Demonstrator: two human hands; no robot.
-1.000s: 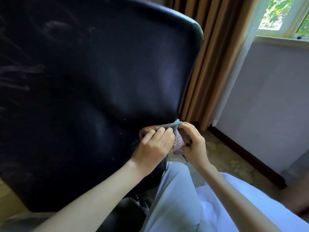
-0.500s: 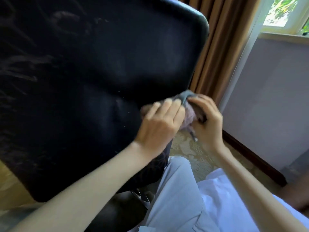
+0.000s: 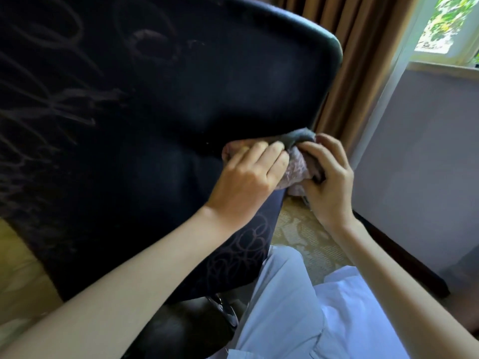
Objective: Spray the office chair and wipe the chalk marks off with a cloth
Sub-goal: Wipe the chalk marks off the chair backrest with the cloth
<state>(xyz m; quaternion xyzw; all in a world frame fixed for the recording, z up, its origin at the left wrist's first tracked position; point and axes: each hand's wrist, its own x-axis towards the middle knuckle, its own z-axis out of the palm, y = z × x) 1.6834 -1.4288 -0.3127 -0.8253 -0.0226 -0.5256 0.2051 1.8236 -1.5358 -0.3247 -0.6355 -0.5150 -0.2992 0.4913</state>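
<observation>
Left hand (image 3: pixel 248 182) and right hand (image 3: pixel 329 185) both grip bunched cloth (image 3: pixel 298 161), lying left-right against tilted chair (image 3: pixel 181 99) edge; chalk marks (image 3: pixel 64 104) left; curtain (image 3: pixel 363 60), carpet (image 3: pixel 305 237) behind

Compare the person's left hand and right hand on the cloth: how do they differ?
The left hand lies over the black chair back, the right hand beyond its edge. The left hand holds the left end of the cloth, the right hand its right end. Both grip one cloth with curled fingers.
</observation>
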